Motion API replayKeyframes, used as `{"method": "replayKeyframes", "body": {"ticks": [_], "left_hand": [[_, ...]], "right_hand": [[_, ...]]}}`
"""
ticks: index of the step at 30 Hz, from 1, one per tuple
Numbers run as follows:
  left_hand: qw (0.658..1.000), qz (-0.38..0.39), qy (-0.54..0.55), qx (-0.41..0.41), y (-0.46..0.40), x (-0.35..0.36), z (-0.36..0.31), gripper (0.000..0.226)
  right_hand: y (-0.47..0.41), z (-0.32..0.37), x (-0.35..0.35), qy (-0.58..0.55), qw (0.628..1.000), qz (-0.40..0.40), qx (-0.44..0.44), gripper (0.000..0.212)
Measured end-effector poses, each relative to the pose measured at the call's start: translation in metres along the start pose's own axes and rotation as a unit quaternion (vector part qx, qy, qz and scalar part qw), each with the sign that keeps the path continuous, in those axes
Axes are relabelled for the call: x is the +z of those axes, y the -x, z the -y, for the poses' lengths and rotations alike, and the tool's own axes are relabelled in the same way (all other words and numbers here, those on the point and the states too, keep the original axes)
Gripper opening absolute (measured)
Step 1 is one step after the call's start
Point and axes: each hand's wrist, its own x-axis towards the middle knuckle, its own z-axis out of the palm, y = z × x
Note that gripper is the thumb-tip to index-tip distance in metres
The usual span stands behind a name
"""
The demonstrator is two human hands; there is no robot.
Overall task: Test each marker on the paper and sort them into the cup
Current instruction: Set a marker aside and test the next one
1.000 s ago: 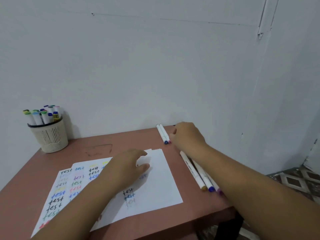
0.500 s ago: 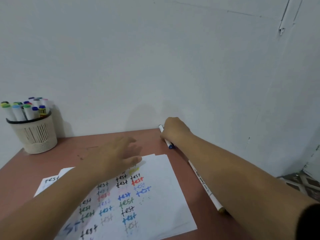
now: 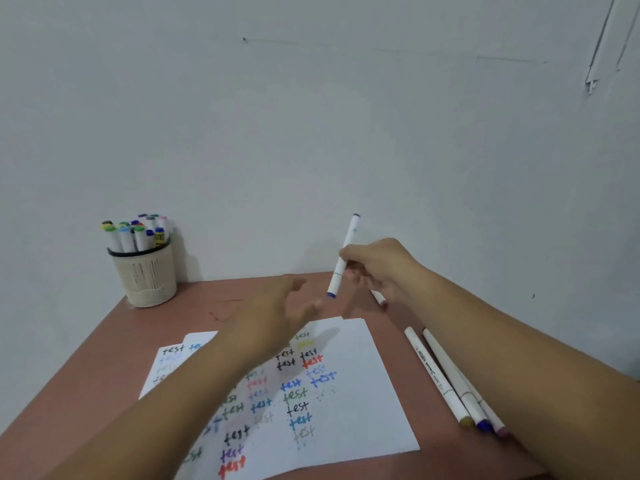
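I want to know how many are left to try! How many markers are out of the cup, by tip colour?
Blue: 2 (the held marker in the right hand, and the blue-tipped marker on the table)
Yellow-brown: 1 (yellow-tipped marker)
Purple: 1 (purple-tipped marker)
Red: 1 (red-tipped marker, mostly hidden behind the right hand)
Total: 5

White-barrelled marker with a dark blue cap point(image 3: 343, 258), held up against a plain pale grey wall point(image 3: 311, 116). Reddish-brown tabletop point(image 3: 86, 372). White paper sheet point(image 3: 360, 393) covered in rows of "test" in black, blue, green, red, maybe yellow too. Cream slotted plastic cup point(image 3: 147, 277) with a black rim, stuffed with multicoloured caps.
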Motion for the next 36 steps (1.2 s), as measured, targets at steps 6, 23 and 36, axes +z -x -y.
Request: {"method": "replayKeyframes", "body": {"ticks": [6, 23, 36], "left_hand": [[0.993, -0.088, 0.075, 0.038, 0.034, -0.018, -0.029, 0.046], [0.994, -0.035, 0.078, 0.073, 0.135, -0.018, -0.031, 0.025], [0.879, -0.151, -0.348, 0.288, 0.097, -0.105, -0.037, 0.047]], "right_hand": [[0.084, -0.001, 0.005, -0.179, 0.975, 0.123, -0.042, 0.006], [0.184, -0.045, 0.031, -0.142, 0.98, 0.093, -0.102, 0.015], [0.17, 0.017, 0.007, 0.218, 0.941, 0.153, -0.211, 0.018]]}}
